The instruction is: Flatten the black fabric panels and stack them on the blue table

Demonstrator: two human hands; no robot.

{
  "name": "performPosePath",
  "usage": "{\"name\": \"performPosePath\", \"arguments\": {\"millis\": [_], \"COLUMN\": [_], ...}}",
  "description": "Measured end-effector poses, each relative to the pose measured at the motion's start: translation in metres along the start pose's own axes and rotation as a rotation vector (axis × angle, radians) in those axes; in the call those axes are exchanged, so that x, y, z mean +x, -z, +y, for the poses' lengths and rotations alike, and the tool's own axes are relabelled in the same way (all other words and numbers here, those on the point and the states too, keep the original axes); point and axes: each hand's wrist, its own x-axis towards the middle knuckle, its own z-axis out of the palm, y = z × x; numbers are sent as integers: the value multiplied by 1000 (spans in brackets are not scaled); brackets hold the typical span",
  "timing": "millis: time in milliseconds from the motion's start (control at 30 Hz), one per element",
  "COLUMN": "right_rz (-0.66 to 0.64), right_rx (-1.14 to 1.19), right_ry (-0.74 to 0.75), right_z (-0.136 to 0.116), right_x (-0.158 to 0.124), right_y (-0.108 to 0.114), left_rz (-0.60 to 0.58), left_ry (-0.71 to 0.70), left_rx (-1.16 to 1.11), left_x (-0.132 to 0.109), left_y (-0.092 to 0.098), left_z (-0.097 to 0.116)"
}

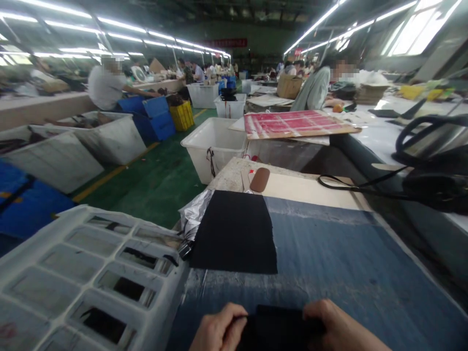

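Note:
At the bottom of the head view, my left hand (221, 329) pinches the left edge of a piece of black fabric (280, 327). The fingers of my right hand (338, 324) close on its right side. The lower part of the fabric runs out of the frame. Beyond my hands, a flat black fabric panel (236, 234) lies on the worn blue tabletop (336, 253), near its left edge. A brown rounded piece (260, 180) rests past the panel, on a pale board (310, 189).
To the left stands a white plastic crate (54, 273) with openings in its side. A white bin (215, 141) is beyond the table. A red-topped board (292, 122) lies further back. Black straps (365, 184) hang at right. Several people sit at workbenches.

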Motion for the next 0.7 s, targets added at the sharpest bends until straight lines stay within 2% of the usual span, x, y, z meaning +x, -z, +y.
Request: {"name": "performPosePath", "arguments": {"millis": [67,133,233,300,400,533,700], "right_rz": [-15,-44,-37,24,149,279,323], "right_rx": [202,386,559,605,569,408,107], "right_ry": [-67,-65,-51,-84,-107,-112,-61], "right_z": [10,9,-7,-21,-38,-49,-33], "right_x": [15,33,64,86,116,146,158], "right_y": [2,-2,-13,-20,-21,-8,-1], "left_rz": [152,267,382,414,424,432,377], "left_ry": [112,171,229,238,238,247,230], "left_rx": [-35,-68,-64,-62,-51,98,263], "left_x": [8,18,40,58,87,118,123], "left_y": [24,43,63,74,89,106,109], "left_z": [-10,-25,-49,-62,-72,-76,-82]}}
